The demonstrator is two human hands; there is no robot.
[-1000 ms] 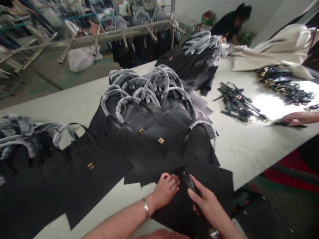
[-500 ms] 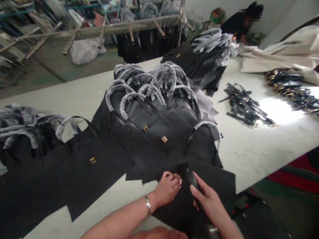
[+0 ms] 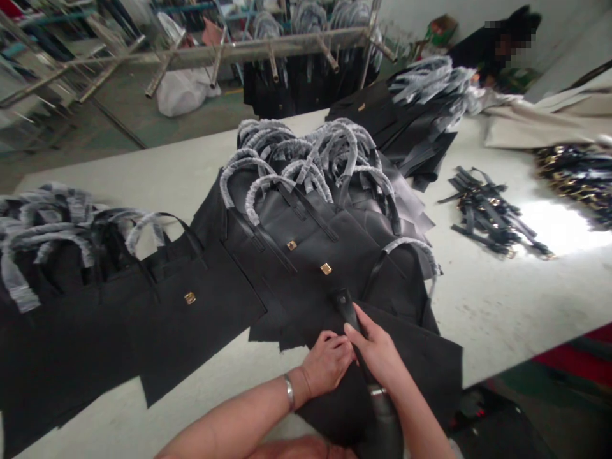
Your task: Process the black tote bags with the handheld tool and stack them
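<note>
My right hand [image 3: 375,344] grips a long black strap-like piece [image 3: 345,305], thumb on top. Its end has a small round stud or hole, and a silver-coloured band crosses it below the hand. My left hand [image 3: 329,362], with a metal bracelet at the wrist, is closed beside it, fingers curled; what they pinch is hidden. Beneath both hands lies a black leather-like panel [image 3: 425,347]. Just beyond are stacked black bag panels [image 3: 306,287] with wrapped handles [image 3: 268,182] and gold square fittings [image 3: 326,269].
More black handled panels [image 3: 191,338] cover the left. On the right lie black straps with buckles [image 3: 492,210], a larger buckle pile [image 3: 574,178] and beige material [image 3: 540,124]. Behind the table [image 3: 119,169] stand a metal rack [image 3: 191,57] and a bending person [image 3: 492,48].
My right hand has moved up and left with the black strap-like piece, closer to my left hand. The silver-coloured band now shows more fully. The whole view has shifted slightly.
</note>
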